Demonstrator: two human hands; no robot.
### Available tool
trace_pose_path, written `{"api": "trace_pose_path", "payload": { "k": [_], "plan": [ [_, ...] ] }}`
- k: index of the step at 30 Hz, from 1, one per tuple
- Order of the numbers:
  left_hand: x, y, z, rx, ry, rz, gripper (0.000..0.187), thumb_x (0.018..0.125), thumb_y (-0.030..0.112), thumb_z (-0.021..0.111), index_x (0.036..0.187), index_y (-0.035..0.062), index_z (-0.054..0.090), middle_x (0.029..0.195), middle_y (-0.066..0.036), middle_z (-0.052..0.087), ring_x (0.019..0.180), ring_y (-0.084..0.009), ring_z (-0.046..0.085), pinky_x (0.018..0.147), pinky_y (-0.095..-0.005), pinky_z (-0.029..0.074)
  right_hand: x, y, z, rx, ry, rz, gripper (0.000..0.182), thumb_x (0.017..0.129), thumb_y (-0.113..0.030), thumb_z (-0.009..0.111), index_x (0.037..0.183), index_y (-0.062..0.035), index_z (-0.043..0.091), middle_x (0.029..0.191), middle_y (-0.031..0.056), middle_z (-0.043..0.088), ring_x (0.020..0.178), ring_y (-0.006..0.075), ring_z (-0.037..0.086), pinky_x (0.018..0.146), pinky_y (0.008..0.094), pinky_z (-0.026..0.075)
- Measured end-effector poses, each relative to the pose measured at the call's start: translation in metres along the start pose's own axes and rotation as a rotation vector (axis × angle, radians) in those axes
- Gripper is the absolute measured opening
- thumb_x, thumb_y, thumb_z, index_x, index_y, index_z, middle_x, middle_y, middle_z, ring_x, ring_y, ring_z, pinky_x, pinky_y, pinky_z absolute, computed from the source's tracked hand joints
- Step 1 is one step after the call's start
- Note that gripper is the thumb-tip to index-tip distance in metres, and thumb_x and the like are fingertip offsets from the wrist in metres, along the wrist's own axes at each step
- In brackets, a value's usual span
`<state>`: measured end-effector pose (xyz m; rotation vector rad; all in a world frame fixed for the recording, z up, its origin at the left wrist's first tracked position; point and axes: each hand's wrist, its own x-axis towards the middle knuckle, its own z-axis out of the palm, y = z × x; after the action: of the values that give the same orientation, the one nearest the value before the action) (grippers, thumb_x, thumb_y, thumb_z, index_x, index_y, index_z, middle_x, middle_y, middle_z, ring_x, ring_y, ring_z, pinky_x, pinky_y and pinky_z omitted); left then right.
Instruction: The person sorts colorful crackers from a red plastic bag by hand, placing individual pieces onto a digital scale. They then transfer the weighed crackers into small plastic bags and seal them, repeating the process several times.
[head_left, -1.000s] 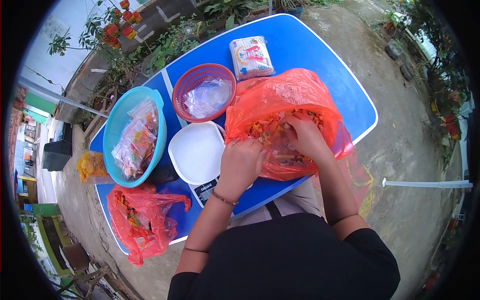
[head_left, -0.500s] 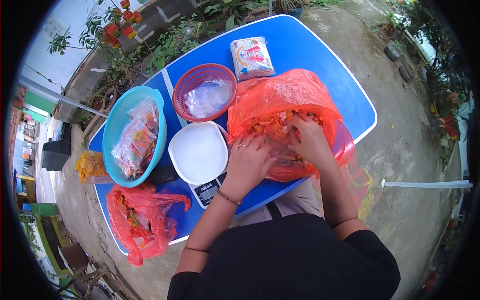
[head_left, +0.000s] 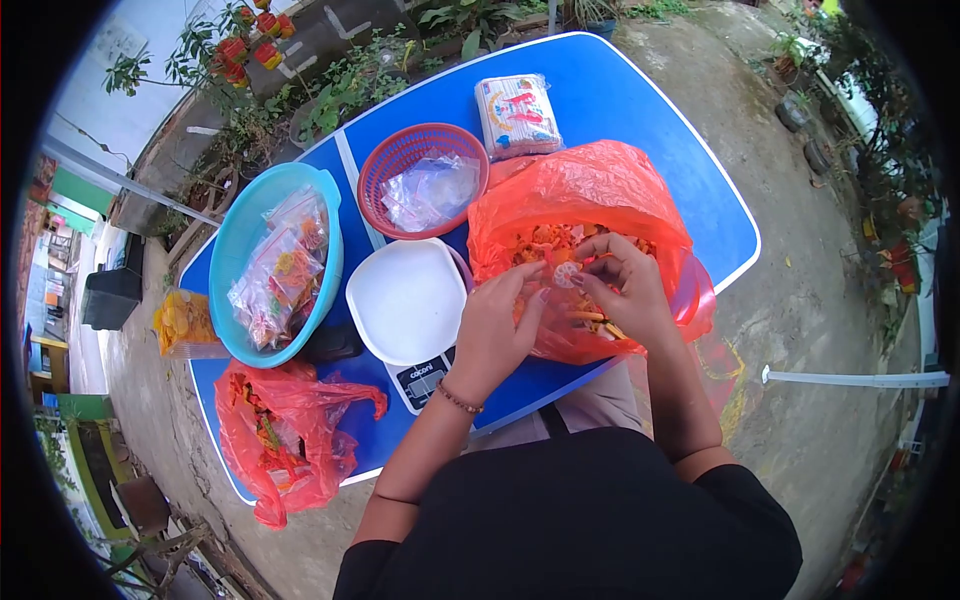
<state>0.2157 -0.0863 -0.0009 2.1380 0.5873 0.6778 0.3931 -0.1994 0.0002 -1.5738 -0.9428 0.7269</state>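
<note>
Now over the open mouth of the big crinkled orange plastic bag (head_left: 590, 200), sitting on the blue folding table (head_left: 660, 110) near its front edge, stuffed with orange and yellow snack pieces. Left hand (head_left: 495, 330) reaching in from the bag's left side, fingers held close together, tips pointing at a small pale round wheel-shaped cracker (head_left: 566, 274). Right hand (head_left: 625, 290) curled over the bag's opening, fingertips bunched toward that same cracker; looks pinched between thumb and forefinger, though which hand truly grips it cannot be told for sure. Thin beaded bracelet (head_left: 460, 398) on the left wrist. Just left of the bag, touching its side, a white square tray on a small digital kitchen scale (head_left: 408, 300), display panel peeking out by the left forearm. Behind the scale, a red woven plastic basket (head_left: 395, 165) holding clear empty plastic pouches (head_left: 432, 190). Further left, a round turquoise plastic basin (head_left: 240, 240) piled with filled clear packets of coloured snacks (head_left: 280, 275). At the table's far side, a sealed white printed packet (head_left: 518, 114) lying flat. Near the left front corner, a second smaller orange plastic bag (head_left: 285, 435) slumped half over the edge, and beside the basin a clear bag of yellow chips (head_left: 185, 322).
</note>
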Motion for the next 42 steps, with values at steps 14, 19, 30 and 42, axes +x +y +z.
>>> {"api": "trace_pose_path", "payload": {
  "k": [14,19,30,42],
  "plan": [
    [-0.041,-0.018,-0.074,0.146,0.379,-0.179,0.012,0.09,0.009,0.074,0.1,0.0016,0.074,0.087,-0.008,0.075,0.08,-0.0169,0.069,0.074,-0.0303,0.051,0.009,-0.037,0.098,-0.219,-0.208,-0.462,0.033,0.084,0.004,0.068,0.117,0.0018,0.067,0.117,0.0185,0.068,0.105,0.0354,0.069,0.09,0.0388,0.057],
    [-0.06,-0.038,-0.091,0.393,0.469,-0.281,0.01,0.089,0.015,0.072,0.097,0.0097,0.076,0.084,-0.004,0.074,0.083,-0.0214,0.067,0.075,-0.0364,0.046,0.014,-0.019,0.154,-0.25,-0.264,-0.584,0.037,0.085,0.004,0.067,0.121,-0.002,0.066,0.124,0.0176,0.066,0.106,0.0362,0.067,0.089,0.0398,0.056],
    [-0.056,-0.031,-0.083,0.657,0.455,-0.161,0.025,0.087,0.022,0.075,0.111,0.0154,0.071,0.115,-0.001,0.072,0.107,-0.0215,0.064,0.095,-0.038,0.037,0.003,-0.036,0.123,-0.167,-0.254,-0.392,0.037,0.08,0.015,0.063,0.113,-0.0001,0.065,0.104,0.0148,0.063,0.085,0.0276,0.068,0.075,0.037,0.056],
    [-0.014,0.006,-0.01,0.391,0.017,0.245,0.017,0.089,0.016,0.07,0.106,0.0137,0.072,0.109,-0.001,0.072,0.104,-0.019,0.066,0.104,-0.044,0.034,-0.019,0.008,0.022,-0.839,-0.244,-0.315,0.036,0.077,-0.015,0.075,0.113,-0.0121,0.074,0.133,0.007,0.066,0.132,0.0309,0.052,0.102,0.0504,0.043]
  ]
}}
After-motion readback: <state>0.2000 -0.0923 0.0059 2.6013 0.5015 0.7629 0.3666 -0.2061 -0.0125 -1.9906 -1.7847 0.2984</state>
